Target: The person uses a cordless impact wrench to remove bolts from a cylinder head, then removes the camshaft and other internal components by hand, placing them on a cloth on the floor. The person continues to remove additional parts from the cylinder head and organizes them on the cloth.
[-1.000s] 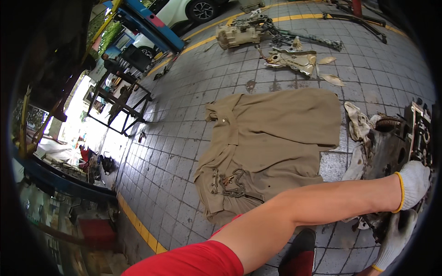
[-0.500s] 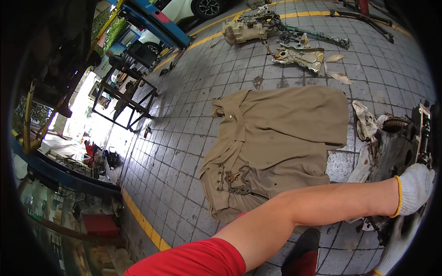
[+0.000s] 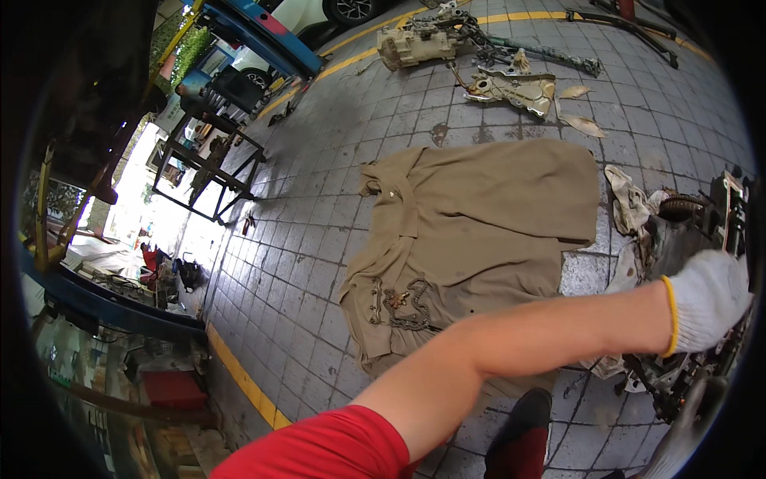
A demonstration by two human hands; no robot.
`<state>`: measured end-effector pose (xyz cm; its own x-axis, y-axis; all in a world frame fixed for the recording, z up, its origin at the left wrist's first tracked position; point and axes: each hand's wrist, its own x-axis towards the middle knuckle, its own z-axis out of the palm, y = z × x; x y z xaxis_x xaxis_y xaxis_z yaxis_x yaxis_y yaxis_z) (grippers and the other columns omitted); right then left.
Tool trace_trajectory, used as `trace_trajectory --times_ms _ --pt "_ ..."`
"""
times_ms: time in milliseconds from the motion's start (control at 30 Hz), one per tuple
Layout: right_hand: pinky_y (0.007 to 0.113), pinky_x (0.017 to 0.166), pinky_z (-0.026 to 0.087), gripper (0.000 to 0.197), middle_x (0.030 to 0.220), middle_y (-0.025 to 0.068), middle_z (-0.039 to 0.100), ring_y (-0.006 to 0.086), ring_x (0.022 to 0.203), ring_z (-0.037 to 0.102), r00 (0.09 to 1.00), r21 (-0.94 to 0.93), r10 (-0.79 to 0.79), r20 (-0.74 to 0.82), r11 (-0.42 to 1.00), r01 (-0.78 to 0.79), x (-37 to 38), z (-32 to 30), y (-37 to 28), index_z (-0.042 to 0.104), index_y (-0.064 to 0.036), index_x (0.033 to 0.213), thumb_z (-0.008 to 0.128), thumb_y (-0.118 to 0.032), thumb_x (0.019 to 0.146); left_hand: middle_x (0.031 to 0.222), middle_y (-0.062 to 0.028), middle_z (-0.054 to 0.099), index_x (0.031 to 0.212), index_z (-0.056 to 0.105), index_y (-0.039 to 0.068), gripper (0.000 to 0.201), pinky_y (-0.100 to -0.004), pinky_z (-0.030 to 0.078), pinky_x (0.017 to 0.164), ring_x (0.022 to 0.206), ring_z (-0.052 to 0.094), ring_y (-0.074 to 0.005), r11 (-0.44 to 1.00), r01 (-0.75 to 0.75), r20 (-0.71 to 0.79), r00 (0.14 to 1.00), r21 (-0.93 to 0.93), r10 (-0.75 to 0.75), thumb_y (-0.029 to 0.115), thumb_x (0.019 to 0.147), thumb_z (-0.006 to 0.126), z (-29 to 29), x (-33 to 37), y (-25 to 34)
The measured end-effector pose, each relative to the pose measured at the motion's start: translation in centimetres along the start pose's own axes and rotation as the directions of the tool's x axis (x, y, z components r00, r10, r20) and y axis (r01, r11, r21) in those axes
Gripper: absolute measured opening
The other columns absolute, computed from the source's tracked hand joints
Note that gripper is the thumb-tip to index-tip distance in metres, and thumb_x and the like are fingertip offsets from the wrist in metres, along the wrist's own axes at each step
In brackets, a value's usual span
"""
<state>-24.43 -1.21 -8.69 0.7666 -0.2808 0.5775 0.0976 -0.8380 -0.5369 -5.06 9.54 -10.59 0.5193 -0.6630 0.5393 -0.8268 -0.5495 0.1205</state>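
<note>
Rising a touch, the person's left hand (image 3: 706, 303) in its white knitted glove has come up and a little inward over the last half second, and more of the dark metal engine assembly (image 3: 674, 247) shows below the yellow cuff. For the work in hand, that looks like a shift of position at the same spot, with both hands kept beside the assembly! It sits at the far right, on the tiled floor (image 3: 311, 247), just beside a crumpled dirty white rag (image 3: 625, 199). Over to the left, the khaki garment (image 3: 495, 188) lies spread out, carrying a loose metal chain (image 3: 407, 324) that neither hand touches

Now for what the view withholds: the left fingers are behind the glove's back and the dark rim, so I cannot tell whether that grip is wide, narrow or round something. The right hand (image 3: 696, 423), low at the edge, is smeared by blur and partly cut off, its grip just as unreadable. The assembly's right side melts into shadow, and the left forearm covers the garment's lower edge
</note>
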Motion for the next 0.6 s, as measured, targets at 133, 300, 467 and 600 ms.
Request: trace_trajectory --times_ms 133,300,467,600 --pt "0.036 0.079 0.062 0.022 0.112 0.0116 0.072 0.0217 0.091 0.072 0.989 0.193 -0.066 0.135 0.980 0.039 0.0 0.6 -4.3 0.076 -0.0015 0.116 0.086 -0.001 0.096 0.101 -0.0193 0.070 0.102 0.071 -0.004 0.018 -0.0447 0.065 0.069 0.097 0.075 -0.0326 0.990 -0.024 -0.150 0.989 -0.141 0.003 0.013 0.095 0.071 -10.4 -6.0 -4.5" --pt "0.041 0.079 0.059 0.028 0.111 0.0122 0.065 0.0275 0.094 0.070 0.846 0.424 -0.285 0.452 0.902 0.078 -3.4 8.3 -9.1 0.072 -0.0079 0.108 0.089 0.002 0.088 0.117 -0.0123 0.070 0.122 0.075 0.010 0.020 -0.0453 0.059 0.101 0.111 0.072 -0.0351 0.951 0.279 0.033 0.960 -0.136 -0.277 0.022 0.106 0.075 -12.9 -19.5 -11.7" --pt "0.049 0.074 0.062 0.034 0.112 0.0182 0.066 0.0374 0.086 0.074 0.696 0.458 -0.436 0.570 0.872 0.172 -8.2 16.4 -9.5 0.064 -0.0074 0.104 0.093 -0.021 0.092 0.124 -0.0144 0.071 0.129 0.074 0.010 0.024 -0.0476 0.057 0.106 0.120 0.072 -0.0377 0.802 0.597 0.256 0.781 -0.034 -0.570 0.023 0.110 0.070 -14.5 -30.5 -14.5" --pt "0.053 0.075 0.064 0.033 0.113 0.0215 0.067 0.0438 0.090 0.076 0.553 0.457 -0.457 0.696 0.877 0.149 -12.5 22.3 -11.4 0.067 -0.0065 0.107 0.090 -0.028 0.095 0.129 -0.0159 0.072 0.132 0.075 0.009 0.028 -0.0480 0.057 0.109 0.125 0.071 -0.0394 0.628 0.778 0.347 0.583 0.024 -0.735 0.026 0.112 0.067 -13.4 -39.8 -15.3"
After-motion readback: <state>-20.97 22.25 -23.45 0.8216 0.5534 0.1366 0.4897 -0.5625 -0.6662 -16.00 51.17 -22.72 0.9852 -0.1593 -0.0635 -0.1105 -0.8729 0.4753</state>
